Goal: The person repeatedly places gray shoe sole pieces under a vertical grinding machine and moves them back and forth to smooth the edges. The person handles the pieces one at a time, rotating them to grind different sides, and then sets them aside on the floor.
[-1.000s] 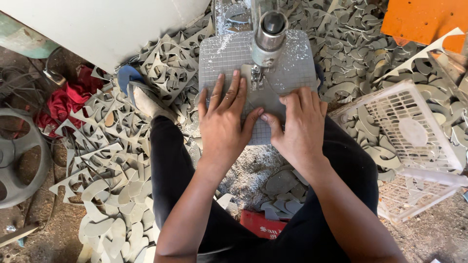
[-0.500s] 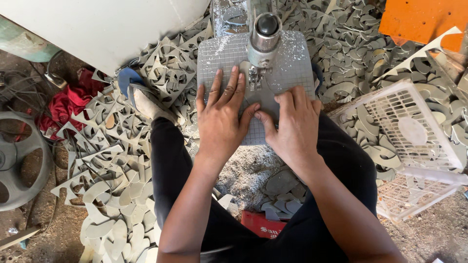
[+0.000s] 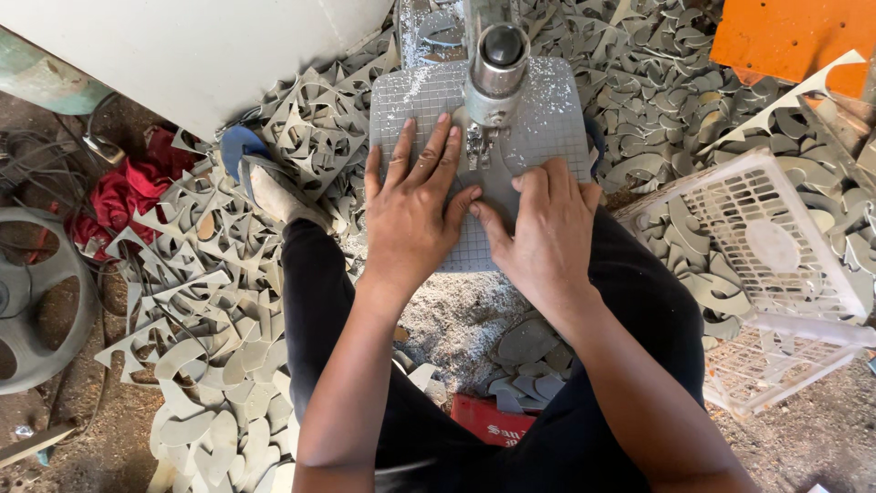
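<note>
A grey rubber sheet with a grid pattern [image 3: 557, 119] lies on the small work table under the metal cutting head [image 3: 493, 64] of a machine. My left hand [image 3: 415, 205] presses flat on the sheet, fingers spread, left of the cutter. My right hand [image 3: 547, 228] also rests flat on it, just right of the cutter, thumb nearly touching the left thumb. White shavings dust the sheet around the blade [image 3: 476, 146]. Neither hand grips anything.
Heaps of grey cut-out scraps [image 3: 219, 301] cover the floor on both sides. A white plastic basket [image 3: 776, 237] lies tipped at the right. A metal wheel [image 3: 36, 301] and red cloth [image 3: 128, 192] sit at the left, an orange board [image 3: 785, 36] at top right.
Both hands have shifted slightly on the sheet, pushing it under the cutter; the thumbs have come closer together.
</note>
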`<state>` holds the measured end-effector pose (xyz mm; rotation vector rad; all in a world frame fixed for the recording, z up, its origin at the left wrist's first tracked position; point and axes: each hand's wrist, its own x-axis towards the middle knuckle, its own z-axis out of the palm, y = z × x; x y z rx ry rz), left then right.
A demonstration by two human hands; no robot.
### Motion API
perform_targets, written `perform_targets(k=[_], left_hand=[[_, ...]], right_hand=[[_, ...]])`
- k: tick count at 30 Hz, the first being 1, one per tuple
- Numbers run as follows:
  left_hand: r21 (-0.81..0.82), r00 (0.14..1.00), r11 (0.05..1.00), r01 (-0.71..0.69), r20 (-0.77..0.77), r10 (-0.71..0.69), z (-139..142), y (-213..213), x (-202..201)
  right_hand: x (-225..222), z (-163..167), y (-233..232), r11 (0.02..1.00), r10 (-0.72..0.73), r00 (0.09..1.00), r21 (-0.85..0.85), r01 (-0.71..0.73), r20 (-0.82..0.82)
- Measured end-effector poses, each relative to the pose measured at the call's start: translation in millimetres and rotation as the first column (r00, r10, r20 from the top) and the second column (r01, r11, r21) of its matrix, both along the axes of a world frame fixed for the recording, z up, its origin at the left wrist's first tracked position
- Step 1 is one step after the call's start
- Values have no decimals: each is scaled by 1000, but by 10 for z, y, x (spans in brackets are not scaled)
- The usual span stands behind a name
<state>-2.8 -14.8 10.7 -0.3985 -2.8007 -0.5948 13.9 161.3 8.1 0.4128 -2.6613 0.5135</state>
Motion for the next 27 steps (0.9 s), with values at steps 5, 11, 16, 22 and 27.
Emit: perform_targets(k=[5, 11, 16, 22, 27], left_hand=[[20, 999, 999, 44, 28, -44, 32, -59, -69], [27, 992, 995, 95, 77, -97, 60, -139, -157], [16, 991, 997, 71, 110, -72, 78, -126, -177], [26, 990, 999, 44, 131, -47, 69, -107, -189], [16, 993, 999, 50, 110, -51, 40, -121, -186]], right_hand=[[-13, 19, -46, 999, -23, 1000, 23, 23, -7], [-31, -20, -76, 998, -35, 999, 44, 36, -18], [-16, 19, -41, 999, 9, 999, 40, -10, 33], [105, 156, 424, 954, 287, 954, 58, -293, 87], [82, 77, 499, 955, 298, 944, -48, -294, 145]])
